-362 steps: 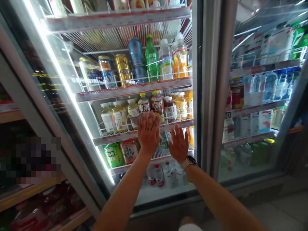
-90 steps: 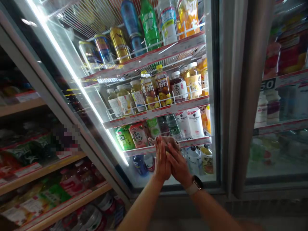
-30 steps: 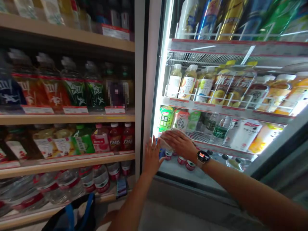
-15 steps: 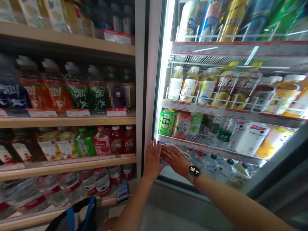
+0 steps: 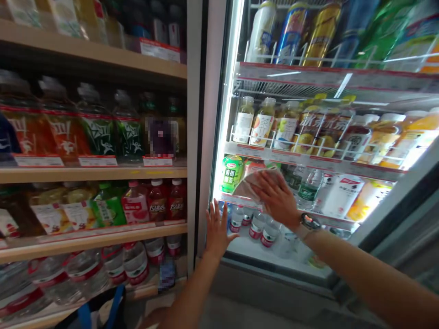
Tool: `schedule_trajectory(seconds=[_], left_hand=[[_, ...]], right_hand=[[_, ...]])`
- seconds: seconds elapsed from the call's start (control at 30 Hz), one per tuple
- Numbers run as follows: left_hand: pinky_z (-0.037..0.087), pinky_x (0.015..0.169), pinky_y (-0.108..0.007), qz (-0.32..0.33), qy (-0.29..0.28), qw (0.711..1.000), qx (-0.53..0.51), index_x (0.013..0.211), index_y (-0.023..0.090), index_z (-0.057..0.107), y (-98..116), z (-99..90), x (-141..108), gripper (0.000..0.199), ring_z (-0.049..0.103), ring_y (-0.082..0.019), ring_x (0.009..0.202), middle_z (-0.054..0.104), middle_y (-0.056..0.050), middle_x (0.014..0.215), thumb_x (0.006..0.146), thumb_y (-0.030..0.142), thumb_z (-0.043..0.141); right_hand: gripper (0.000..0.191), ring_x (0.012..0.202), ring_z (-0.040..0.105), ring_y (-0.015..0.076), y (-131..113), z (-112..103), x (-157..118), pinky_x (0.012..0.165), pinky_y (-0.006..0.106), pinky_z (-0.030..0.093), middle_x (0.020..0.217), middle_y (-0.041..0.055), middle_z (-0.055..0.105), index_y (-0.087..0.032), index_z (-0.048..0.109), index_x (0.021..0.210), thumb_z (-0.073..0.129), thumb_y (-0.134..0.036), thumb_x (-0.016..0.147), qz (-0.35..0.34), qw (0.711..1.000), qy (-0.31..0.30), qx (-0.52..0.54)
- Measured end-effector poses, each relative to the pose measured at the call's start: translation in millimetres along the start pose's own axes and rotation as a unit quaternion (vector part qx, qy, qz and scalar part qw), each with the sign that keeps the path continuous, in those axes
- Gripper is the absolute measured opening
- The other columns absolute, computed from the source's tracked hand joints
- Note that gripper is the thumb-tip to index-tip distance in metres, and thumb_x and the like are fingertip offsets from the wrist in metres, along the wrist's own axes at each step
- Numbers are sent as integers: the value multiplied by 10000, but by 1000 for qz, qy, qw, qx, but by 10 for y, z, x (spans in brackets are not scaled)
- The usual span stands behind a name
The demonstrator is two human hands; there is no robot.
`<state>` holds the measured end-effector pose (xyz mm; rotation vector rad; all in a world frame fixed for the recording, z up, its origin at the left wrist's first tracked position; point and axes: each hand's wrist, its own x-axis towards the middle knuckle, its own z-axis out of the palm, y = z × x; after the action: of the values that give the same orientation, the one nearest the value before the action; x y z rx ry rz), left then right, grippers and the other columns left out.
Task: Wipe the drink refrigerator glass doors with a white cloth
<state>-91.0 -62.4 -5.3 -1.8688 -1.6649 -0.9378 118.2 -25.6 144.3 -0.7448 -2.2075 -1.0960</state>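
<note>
Holds a cloth (image 5: 245,189) flat to a lit cooler door (image 5: 274,270) under the right hand (image 5: 274,194), with straight, uncurled fingers over the cloth, toward 4 o'clock from the view's centre. Holds up the left hand (image 5: 217,234) at 6 o'clock, with fingers parted and grasping nothing, near the door's 8 o'clock edge; cannot tell if touching. Wears a watch (image 5: 310,222) on the right wrist. Shows a green drink (image 5: 230,174) at the cloth's 10 o'clock, water bottles (image 5: 256,227) at its 5 o'clock, and wooden shelves (image 5: 92,173) of more drinks toward 9 o'clock from centre.
</note>
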Motion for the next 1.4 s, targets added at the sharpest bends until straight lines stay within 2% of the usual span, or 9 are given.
schedule_trajectory(seconds=[0.17, 0.27, 0.4, 0.57, 0.73, 0.97, 1.13, 1.23, 1.4], left_hand=[[260, 1160, -613, 42, 33, 998, -20, 1559, 207, 103, 292, 52, 126, 1200, 72, -391, 1488, 112, -197, 1614, 658, 629, 773], [246, 1159, -635, 49, 45, 997, -41, 1547, 211, 194, 442, 108, 223, 1150, 50, -398, 1490, 133, -183, 1616, 651, 645, 769], [230, 1142, -685, 41, 54, 996, -53, 1530, 253, 266, 582, 175, 309, 1028, 10, -431, 1484, 110, -145, 1627, 692, 528, 792], [177, 1169, -673, 22, 73, 996, -44, 1532, 300, 228, 635, 204, 326, 922, 2, -413, 1487, 52, -100, 1632, 773, 321, 752], [187, 1151, -695, 22, 74, 996, -51, 1530, 293, 236, 625, 227, 332, 996, 3, -430, 1479, 56, -115, 1628, 723, 517, 775], [205, 1139, -705, 22, 81, 995, -54, 1545, 282, 147, 647, 182, 354, 1219, -26, -445, 1471, 29, -141, 1623, 588, 607, 829], [202, 1147, -693, 24, 86, 994, -57, 1549, 269, 87, 676, 144, 356, 1304, -33, -443, 1472, -20, -154, 1618, 548, 571, 865], [205, 1144, -695, 26, 85, 994, -57, 1551, 259, 86, 675, 137, 351, 1302, -46, -443, 1472, -34, -157, 1617, 556, 549, 872], [200, 1148, -689, 47, 69, 994, -69, 1549, 280, 118, 579, 170, 326, 1218, -57, -427, 1471, -20, -136, 1622, 611, 494, 865]], right_hand=[[648, 1492, 153, 360, 380, -244, 120, 1162, 675, 58, 1631, 127, 171, -214, 408, 1470, 567, -240, 843, 129, 987, 74, -53], [640, 1491, 160, 354, 231, -126, -150, 1164, 674, 27, 1605, 131, 260, -204, 413, 1468, 556, -243, 845, 86, 995, 18, -45], [605, 1474, 245, 243, -134, 170, -851, 1224, 502, 46, 1534, 56, 426, -239, 464, 1439, 516, -149, 843, -11, 998, -55, -16], [634, 1449, 292, 167, -255, 335, -1463, 1217, 398, 167, 1490, 22, 490, -203, 475, 1425, 487, -51, 810, -56, 996, -74, 9], [666, 1458, 285, 160, 122, 63, -1033, 1219, 387, 196, 1508, 35, 465, -210, 420, 1468, 455, -35, 827, -31, 998, -63, 0], [801, 1504, 146, 284, 711, -386, -160, 1203, 576, 212, 1629, 133, 175, -167, 90, 1577, 396, -53, 846, 138, 986, 93, -16], [715, 1486, 212, 304, 435, -231, -433, 1184, 629, 188, 1594, 62, 309, -308, 314, 1524, 480, -112, 857, 72, 997, 11, -13], [631, 1445, 313, 284, 129, -3, -826, 1193, 581, 204, 1526, 58, 435, -296, 403, 1483, 528, -196, 873, 21, 999, -42, 2], [539, 1363, 434, 221, -207, 311, -1368, 1175, 470, 298, 1442, 22, 543, -310, 466, 1439, 572, -313, 911, -32, 998, -44, 27]])
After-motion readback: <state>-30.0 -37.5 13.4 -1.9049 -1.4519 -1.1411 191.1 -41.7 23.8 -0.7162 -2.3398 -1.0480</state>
